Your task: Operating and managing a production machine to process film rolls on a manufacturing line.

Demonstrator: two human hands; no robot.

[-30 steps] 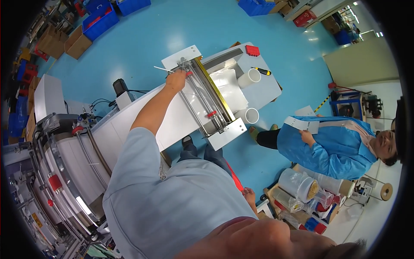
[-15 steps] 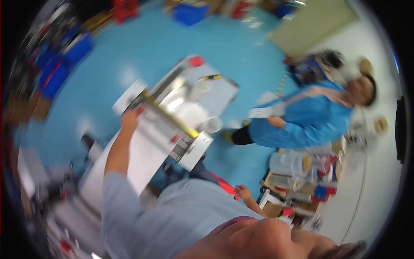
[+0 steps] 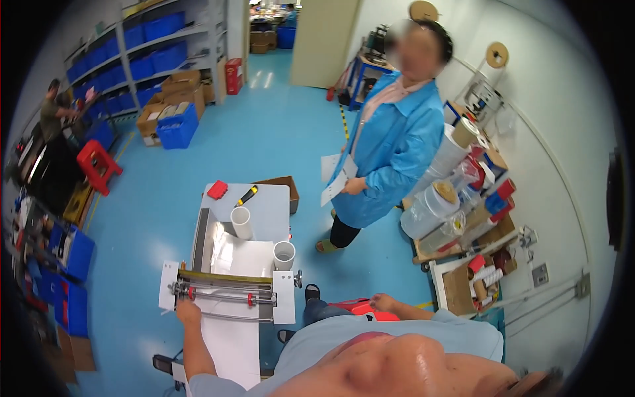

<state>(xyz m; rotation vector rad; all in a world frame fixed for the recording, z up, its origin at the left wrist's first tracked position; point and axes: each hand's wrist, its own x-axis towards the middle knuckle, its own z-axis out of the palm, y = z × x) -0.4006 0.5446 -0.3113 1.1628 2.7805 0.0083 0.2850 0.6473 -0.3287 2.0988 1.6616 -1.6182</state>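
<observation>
My left hand point(image 3: 188, 311) reaches to the left end of a roller-and-bar feeding machine point(image 3: 228, 294), beside a red clamp point(image 3: 191, 293). Its fingers are too small and partly hidden to show a grip. A long white sheet point(image 3: 230, 351) runs under the machine's bars, and a glossy white sheet point(image 3: 241, 258) lies beyond them. My right hand point(image 3: 381, 302) rests low at my right side, near a red seat point(image 3: 362, 308), with loosely bent fingers apart and nothing seen in them. Two white tubes stand past the bars, one farther off point(image 3: 242, 223) and one at the right point(image 3: 284, 255).
A yellow-black cutter point(image 3: 247, 195) and a red block point(image 3: 217, 190) lie on the grey tabletop point(image 3: 268, 205). To the right, a person in a blue coat point(image 3: 397, 152) holds white cards point(image 3: 338, 182). Wrapped rolls point(image 3: 433, 208) crowd the right wall; blue bins point(image 3: 178, 126) stand far left.
My view has swung and sharpened, so the machine appears lower and more level. The person in blue now shows upright. My left hand stays at the machine's left end.
</observation>
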